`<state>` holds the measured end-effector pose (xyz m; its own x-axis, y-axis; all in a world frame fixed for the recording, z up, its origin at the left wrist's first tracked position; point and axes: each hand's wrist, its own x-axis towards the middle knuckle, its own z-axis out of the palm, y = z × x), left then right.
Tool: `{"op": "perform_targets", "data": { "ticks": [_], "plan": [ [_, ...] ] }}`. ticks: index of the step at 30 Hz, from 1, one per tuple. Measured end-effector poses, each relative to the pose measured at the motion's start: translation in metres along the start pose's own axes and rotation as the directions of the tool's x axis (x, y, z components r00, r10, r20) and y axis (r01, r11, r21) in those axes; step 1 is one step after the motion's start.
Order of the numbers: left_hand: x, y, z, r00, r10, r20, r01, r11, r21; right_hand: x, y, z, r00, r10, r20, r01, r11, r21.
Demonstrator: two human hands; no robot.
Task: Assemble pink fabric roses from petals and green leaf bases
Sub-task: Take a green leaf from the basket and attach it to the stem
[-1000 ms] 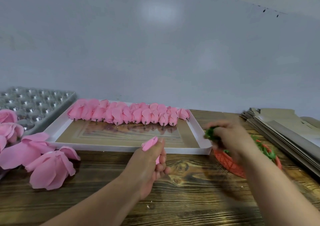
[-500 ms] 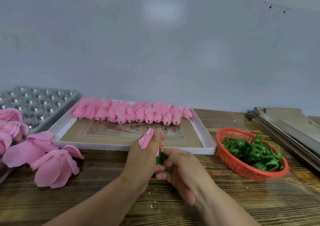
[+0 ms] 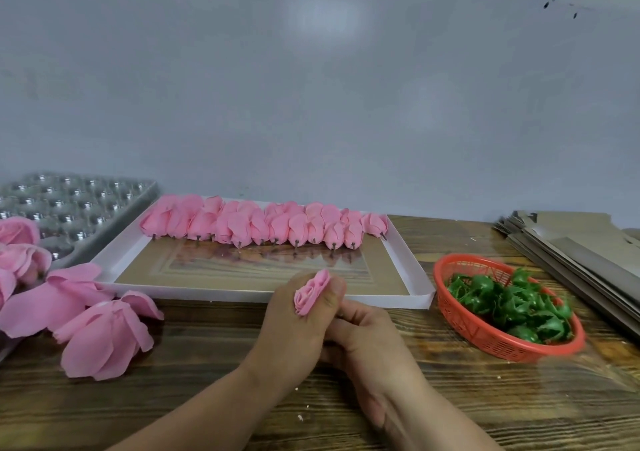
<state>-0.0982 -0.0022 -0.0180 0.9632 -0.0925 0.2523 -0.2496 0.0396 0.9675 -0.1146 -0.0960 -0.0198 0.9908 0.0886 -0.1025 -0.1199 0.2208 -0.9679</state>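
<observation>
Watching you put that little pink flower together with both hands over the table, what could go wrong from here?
The left hand grips the pink rosebud tightly, so its rolled petals might crush or unroll. The right hand works at the bud's base, hidden behind the left hand; a leaf base may seat crooked unseen. The red basket of green leaf bases sits close to the right forearm, so a quick reach could tip it.

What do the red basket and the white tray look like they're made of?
Red basket: likely moulded plastic, given its uniform colour and open lattice wall. White tray: probably thin card or paperboard with folded-up rims and creased corners; its glossy floor mirrors the roses, so maybe laminated.
</observation>
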Motion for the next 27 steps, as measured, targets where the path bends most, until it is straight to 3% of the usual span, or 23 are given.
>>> {"op": "perform_targets", "data": {
  "ticks": [12,19,24,27],
  "plan": [
    [0.006,-0.008,0.001,0.989,-0.122,-0.082,0.102,0.973,-0.208,0.002,-0.002,-0.006,1.000,0.002,-0.009,0.000,0.985,0.175],
    [0.009,-0.013,-0.001,0.981,-0.122,-0.149,0.085,0.969,-0.231,0.000,-0.003,-0.005,0.998,0.006,0.069,-0.024,0.965,0.263],
    [0.010,-0.010,-0.003,0.980,-0.132,-0.152,0.092,0.966,-0.243,-0.003,-0.003,-0.002,0.998,-0.018,0.053,0.008,0.981,0.194],
    [0.010,-0.008,-0.003,0.983,-0.129,-0.133,0.096,0.968,-0.232,-0.005,-0.002,0.000,0.995,-0.100,0.007,0.098,0.988,0.120]
  ]
}}
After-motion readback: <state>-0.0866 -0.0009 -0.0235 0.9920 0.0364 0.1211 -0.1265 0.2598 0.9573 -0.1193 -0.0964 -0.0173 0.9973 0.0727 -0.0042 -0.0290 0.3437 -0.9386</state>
